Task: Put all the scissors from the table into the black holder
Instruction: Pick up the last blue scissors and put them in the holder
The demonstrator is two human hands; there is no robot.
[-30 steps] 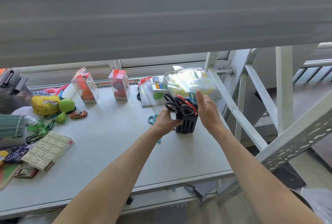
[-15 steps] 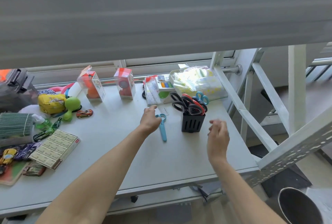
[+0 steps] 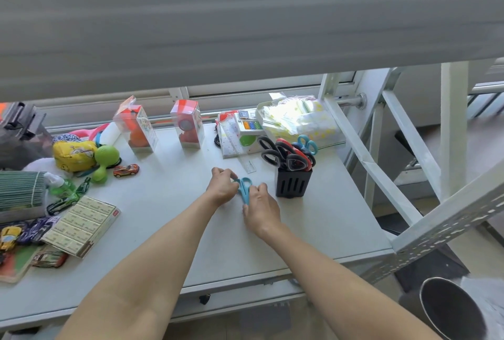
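Both my hands meet at the blue scissors (image 3: 244, 190) on the worktop (image 3: 169, 203).

My left hand (image 3: 222, 185) has its fingertips at the handle loops, my right hand (image 3: 261, 210) covers the blade end; whether either grip has closed on the scissors I cannot tell. The pair lies flat just left of the black holder (image 3: 293, 184), which stands upright with several scissors in it, handles up.

Bare table (image 3: 169, 217) lies open in front of the black holder (image 3: 293, 185) and to its left. Scissor handles (image 3: 289, 153) crowd its mouth, and a clear ruler (image 3: 248, 165) lies just beside it, with packaged boxes (image 3: 188, 124) behind.
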